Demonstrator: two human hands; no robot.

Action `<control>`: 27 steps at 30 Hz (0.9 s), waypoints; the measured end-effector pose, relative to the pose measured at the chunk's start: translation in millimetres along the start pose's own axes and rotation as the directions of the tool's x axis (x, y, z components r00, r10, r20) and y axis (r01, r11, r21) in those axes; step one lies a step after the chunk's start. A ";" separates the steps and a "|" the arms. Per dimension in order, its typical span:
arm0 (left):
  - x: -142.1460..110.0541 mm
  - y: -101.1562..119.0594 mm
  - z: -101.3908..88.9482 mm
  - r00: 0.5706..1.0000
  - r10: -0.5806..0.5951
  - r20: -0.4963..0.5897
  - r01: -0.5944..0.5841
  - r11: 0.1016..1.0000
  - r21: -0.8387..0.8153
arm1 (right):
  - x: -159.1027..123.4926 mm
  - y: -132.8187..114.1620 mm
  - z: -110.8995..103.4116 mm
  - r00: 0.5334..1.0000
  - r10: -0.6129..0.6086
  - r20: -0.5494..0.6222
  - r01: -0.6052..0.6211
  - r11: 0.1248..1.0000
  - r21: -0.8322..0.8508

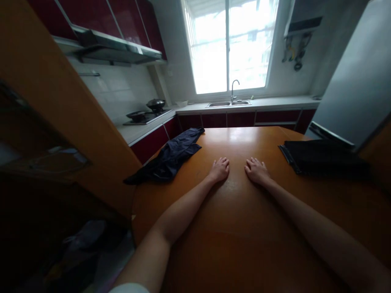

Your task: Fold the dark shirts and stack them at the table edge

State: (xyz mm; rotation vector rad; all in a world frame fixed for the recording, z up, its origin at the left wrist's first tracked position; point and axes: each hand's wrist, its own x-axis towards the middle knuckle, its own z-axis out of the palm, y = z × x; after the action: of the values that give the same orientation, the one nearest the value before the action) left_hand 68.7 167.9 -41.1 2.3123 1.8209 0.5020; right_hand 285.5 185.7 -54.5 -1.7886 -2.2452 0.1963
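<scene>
Both of my hands rest palm down on the brown wooden table [232,219], a short gap apart. My left hand [220,169] lies flat with its fingers stretched out and holds nothing. To its left, a dark navy garment [174,156] is spread in a crumpled strip along the table's edge. My right hand [256,170] is also flat, fingers slightly spread, with nothing in it. Farther right sits a black folded stack [324,158], apparently cloth, with a shiny edge on its left side.
Behind the table runs a white counter with a sink [229,104] and a tall faucet [233,89] under a window. A stove with a wok [155,104] and a pan [136,116] stands at the left. A wooden partition [76,110] rises at the left; a fridge [348,77] stands right.
</scene>
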 end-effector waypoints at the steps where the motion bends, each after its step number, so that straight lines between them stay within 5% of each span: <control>1: -1.0 1.0 -0.2 1.000 0.008 0.007 -0.008 1.000 0.007 | 0.9 2.9 2.2 1.000 -0.008 -0.001 0.008 1.000 -0.005; 21: -2.8 -3.4 1.4 0.996 0.089 -0.004 -0.089 0.992 0.085 | 1.6 20.8 16.8 0.996 -0.073 -0.048 0.071 0.997 -0.044; 27: 5.6 -39.6 -17.4 0.983 -0.111 -0.145 0.130 0.983 0.130 | -0.4 21.0 14.9 0.995 -0.087 -0.048 0.085 0.995 -0.053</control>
State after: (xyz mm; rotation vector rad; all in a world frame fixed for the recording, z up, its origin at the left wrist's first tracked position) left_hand 27.5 181.7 -36.7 2.2862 2.1093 0.5445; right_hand 300.9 191.0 -74.4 -1.6974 -2.3059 0.0772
